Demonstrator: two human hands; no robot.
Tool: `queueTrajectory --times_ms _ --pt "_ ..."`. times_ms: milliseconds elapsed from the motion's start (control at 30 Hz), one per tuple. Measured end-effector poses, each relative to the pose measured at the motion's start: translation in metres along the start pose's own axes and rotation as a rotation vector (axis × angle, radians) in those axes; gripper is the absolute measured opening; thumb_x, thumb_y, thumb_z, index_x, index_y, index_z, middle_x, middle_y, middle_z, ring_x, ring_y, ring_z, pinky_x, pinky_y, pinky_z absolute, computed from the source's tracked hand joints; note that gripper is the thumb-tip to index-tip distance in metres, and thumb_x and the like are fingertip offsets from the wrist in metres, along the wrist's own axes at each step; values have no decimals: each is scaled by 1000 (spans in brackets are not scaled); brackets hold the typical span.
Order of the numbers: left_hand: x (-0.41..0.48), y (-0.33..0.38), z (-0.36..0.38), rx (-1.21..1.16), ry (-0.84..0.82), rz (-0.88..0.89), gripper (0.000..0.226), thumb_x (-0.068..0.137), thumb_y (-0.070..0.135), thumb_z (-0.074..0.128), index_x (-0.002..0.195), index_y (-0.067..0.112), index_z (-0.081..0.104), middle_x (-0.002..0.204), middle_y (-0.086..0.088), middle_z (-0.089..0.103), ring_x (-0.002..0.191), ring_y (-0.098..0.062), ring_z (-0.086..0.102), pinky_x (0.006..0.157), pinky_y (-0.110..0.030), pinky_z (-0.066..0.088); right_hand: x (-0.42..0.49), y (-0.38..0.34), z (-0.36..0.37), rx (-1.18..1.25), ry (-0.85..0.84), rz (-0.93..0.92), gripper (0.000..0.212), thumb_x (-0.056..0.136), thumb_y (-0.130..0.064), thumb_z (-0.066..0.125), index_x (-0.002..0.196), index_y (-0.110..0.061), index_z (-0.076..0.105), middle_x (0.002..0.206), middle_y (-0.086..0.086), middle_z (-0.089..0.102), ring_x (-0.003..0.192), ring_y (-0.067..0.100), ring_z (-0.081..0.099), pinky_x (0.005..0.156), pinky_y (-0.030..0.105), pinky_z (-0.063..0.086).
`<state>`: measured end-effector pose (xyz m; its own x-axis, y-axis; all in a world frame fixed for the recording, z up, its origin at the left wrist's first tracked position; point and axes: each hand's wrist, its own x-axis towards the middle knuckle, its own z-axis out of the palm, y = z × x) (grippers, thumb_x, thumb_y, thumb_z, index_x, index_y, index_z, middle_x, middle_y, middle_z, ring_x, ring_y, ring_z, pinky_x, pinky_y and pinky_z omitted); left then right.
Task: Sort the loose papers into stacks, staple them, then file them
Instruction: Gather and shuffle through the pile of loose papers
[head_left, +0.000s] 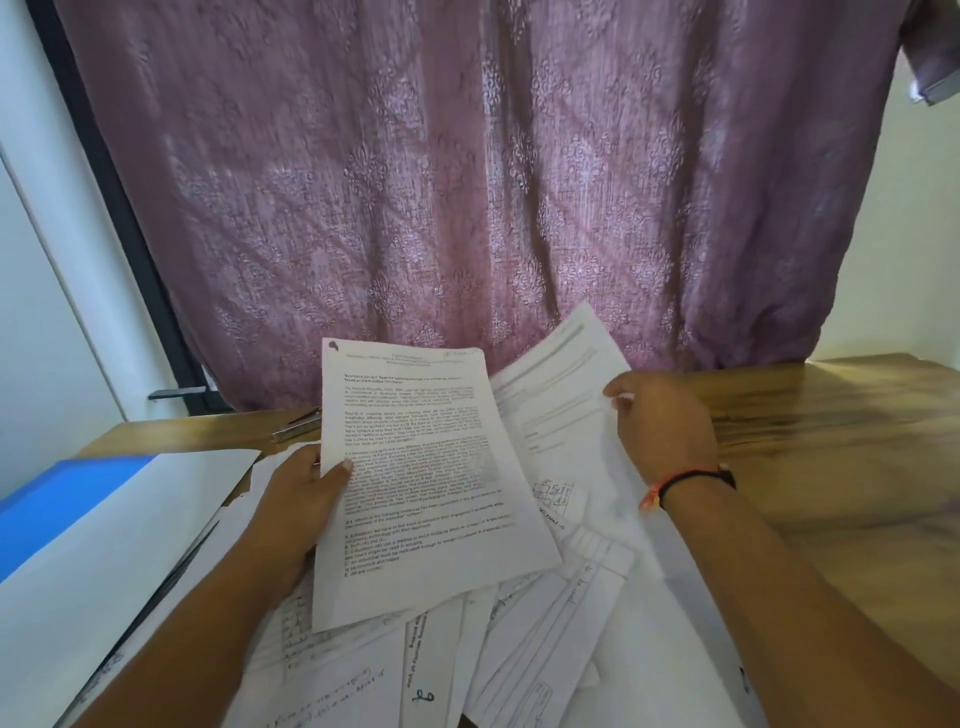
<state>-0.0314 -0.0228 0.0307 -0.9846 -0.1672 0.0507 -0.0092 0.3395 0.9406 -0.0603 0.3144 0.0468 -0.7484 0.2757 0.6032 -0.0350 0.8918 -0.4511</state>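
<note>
My left hand (298, 514) grips a printed text sheet (421, 478) by its left edge and holds it raised above the pile. My right hand (662, 423) pinches the right side of a second sheet (556, 395), a form with faint lines, lifted behind the first. Under both lies a heap of loose papers (519, 639), some handwritten, some printed, spread over the wooden table (831, 467). A metal stapler (296, 427) lies at the table's back edge, left of the raised sheet and partly hidden by it.
A blue and white folder (78, 519) lies at the left of the table. A mauve patterned curtain (467, 182) hangs right behind the table. A white wall and a dark window frame stand at the left. The right part of the table shows bare wood.
</note>
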Motion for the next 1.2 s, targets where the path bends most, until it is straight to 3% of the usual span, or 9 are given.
queueTrajectory --times_ms 67,233,300,400,533,667,800,1000,1200 --pt "-2 1 -3 -75 3 25 28 100 38 58 126 27 62 114 5 74 99 -24 73 81 -48 61 2 -4 -2 47 216 -187 35 86 7 60 110 -14 73 109 9 69 87 33 67 70 34 53" --pt "2 -2 -6 -293 -29 38 29 98 33 63 127 31 63 118 6 74 107 -24 72 95 -57 56 -6 -33 -15 136 404 -423 64 85 19 54 145 -4 47 149 17 45 131 31 51 106 37 44" --pt "3 -1 -3 -354 -38 60 28 99 27 61 127 28 63 118 5 75 106 -23 73 94 -55 56 -13 -48 -23 157 442 -492 66 84 19 55 146 1 40 153 18 36 133 37 49 103 48 49" --pt "4 -2 -1 -452 -45 84 29 101 20 57 130 23 61 120 3 75 107 -21 73 94 -50 56 -15 -54 -26 117 504 -549 69 87 16 59 149 -2 35 152 18 33 133 37 49 95 44 55" --pt "5 -2 -2 -523 -32 92 33 102 19 55 135 24 59 122 3 73 109 -21 72 92 -46 58 -18 -59 -24 382 353 -294 64 100 -2 51 156 -20 25 157 12 34 146 7 21 109 5 26" --pt "6 -3 -3 -565 -13 105 35 102 15 54 136 22 59 123 3 73 111 -21 71 94 -42 56 -18 -58 -20 786 212 -110 70 95 4 56 152 -26 28 153 2 39 140 10 39 114 22 36" --pt "6 -4 -2 -567 -24 120 33 102 16 55 134 22 60 125 3 72 112 -20 71 93 -43 55 -18 -58 -14 1003 61 109 82 92 11 58 154 -27 19 119 -14 61 106 -9 61 92 15 51" --pt "7 -4 -3 -514 -52 98 29 100 19 58 128 19 65 120 -3 74 107 -27 72 95 -51 55 -18 -56 1 1143 -201 274 72 96 -6 62 146 -45 27 117 -2 73 106 16 69 95 43 54" --pt "6 -4 0 -496 -61 43 30 98 24 62 128 22 64 119 -1 75 106 -27 73 95 -54 55 -25 -60 3 1230 -302 259 56 97 -8 61 139 -37 38 111 0 75 93 16 73 76 32 58"
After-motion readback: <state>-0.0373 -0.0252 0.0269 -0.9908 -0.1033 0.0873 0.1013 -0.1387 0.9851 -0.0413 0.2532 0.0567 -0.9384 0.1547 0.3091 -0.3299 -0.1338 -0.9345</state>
